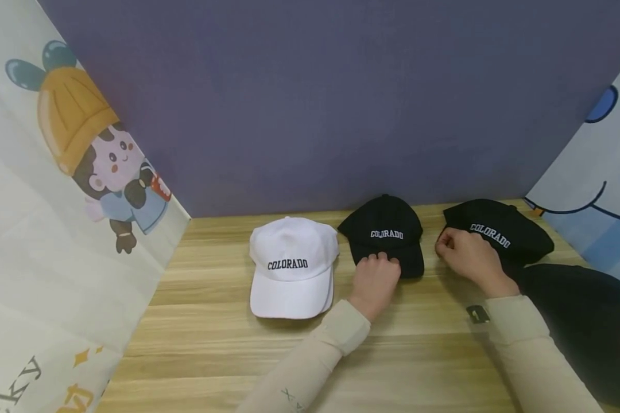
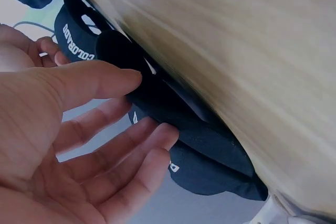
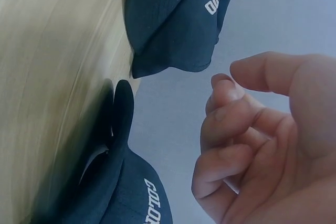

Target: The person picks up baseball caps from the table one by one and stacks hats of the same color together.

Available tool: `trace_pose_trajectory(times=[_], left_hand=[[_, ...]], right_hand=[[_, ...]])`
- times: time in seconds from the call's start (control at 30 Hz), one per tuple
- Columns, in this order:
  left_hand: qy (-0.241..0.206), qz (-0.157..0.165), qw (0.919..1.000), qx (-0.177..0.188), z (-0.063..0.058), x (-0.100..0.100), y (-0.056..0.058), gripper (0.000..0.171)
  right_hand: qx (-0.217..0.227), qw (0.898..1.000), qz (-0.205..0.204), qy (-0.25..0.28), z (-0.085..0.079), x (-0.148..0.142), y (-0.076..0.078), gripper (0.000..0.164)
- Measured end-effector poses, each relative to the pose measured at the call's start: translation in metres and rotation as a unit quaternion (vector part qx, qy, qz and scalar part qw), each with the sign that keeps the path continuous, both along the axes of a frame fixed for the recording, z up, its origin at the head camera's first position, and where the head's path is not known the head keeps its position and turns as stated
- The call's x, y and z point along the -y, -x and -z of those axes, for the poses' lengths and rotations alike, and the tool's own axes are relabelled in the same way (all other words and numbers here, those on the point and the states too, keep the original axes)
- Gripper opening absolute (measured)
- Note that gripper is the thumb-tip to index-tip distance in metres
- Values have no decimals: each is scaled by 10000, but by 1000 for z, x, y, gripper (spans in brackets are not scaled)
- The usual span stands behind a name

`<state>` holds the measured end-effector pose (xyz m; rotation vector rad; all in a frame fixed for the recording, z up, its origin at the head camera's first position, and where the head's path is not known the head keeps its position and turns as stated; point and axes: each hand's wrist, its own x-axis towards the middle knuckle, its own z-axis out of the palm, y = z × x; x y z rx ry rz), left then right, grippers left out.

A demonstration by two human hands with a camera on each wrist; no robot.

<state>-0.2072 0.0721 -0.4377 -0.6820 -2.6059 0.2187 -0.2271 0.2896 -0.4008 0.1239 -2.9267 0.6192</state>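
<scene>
Three caps lettered COLORADO stand in a row in the head view: a white cap (image 1: 291, 287), a middle black cap (image 1: 387, 221) and a right black cap (image 1: 496, 221) turned at an angle. My left hand (image 1: 376, 281) is at the brim of the middle cap. In the left wrist view, its thumb (image 2: 113, 80) and loosely bent fingers lie close along that brim; firm contact is hard to tell. Beside the right black cap's left edge is my right hand (image 1: 470, 255). Its fingers (image 3: 226, 124) curl loosely around nothing in the right wrist view.
A large dark shape (image 1: 584, 327), perhaps another cap, fills the right front close to my right forearm. The wooden table (image 1: 196, 344) ends at a grey-purple back wall (image 1: 315, 115). Printed side panels (image 1: 31, 229) stand to the left and right.
</scene>
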Motion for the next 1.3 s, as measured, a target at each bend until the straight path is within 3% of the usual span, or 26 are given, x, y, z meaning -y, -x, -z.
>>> trace_pose_trajectory(times=[0.37, 0.63, 0.97, 1.3], left_hand=[[144, 130, 9994, 285, -4, 6, -2, 11], [251, 315, 9990, 187, -7, 3, -12, 15], [285, 530, 9979, 254, -13, 2, -22, 8], [314, 730, 9965, 242, -17, 1, -28, 9]], right_hand=[[226, 9997, 55, -53, -8, -9, 0, 19], [583, 9980, 220, -131, -8, -20, 1, 24], [901, 9951, 343, -215, -8, -26, 0, 28], [1284, 9886, 510, -597, -2, -31, 0, 50]])
